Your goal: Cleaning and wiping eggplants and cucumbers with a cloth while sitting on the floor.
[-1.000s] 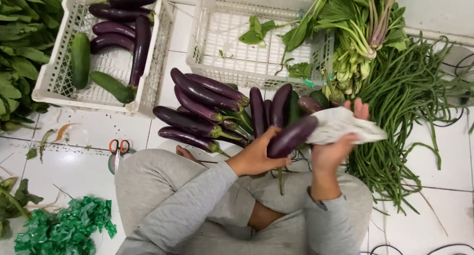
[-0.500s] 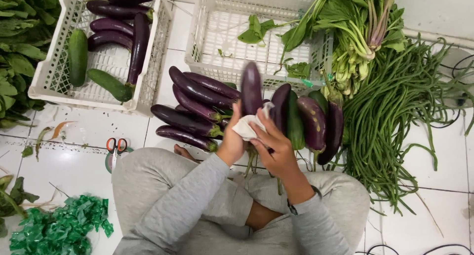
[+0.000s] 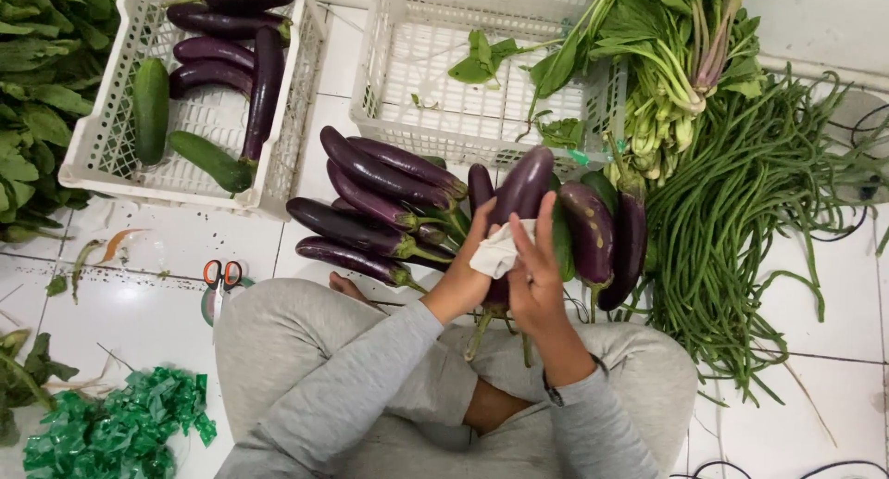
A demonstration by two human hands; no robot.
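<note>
I sit cross-legged on a white tiled floor. My left hand [image 3: 466, 277] grips a long purple eggplant [image 3: 525, 182] by its lower part and holds it upright above my lap. My right hand [image 3: 537, 280] presses a white cloth [image 3: 495, 254] against the eggplant's lower half. A pile of several purple eggplants [image 3: 370, 201] lies on the floor just left of my hands. A few more eggplants [image 3: 593, 229] lie just right of them.
A white crate [image 3: 93, 155] at the back left holds eggplants and cucumbers [image 3: 151, 108]. Another white crate [image 3: 482, 118] holds a few leaves. Long beans [image 3: 741, 229] and leafy greens [image 3: 667, 62] lie at right. Scissors [image 3: 220, 280] and green plastic strips [image 3: 120, 433] lie at left.
The eggplant has been turned from slanting to upright. My right hand, out at the right with the cloth a second ago, now presses the cloth onto the eggplant beside my left hand.
</note>
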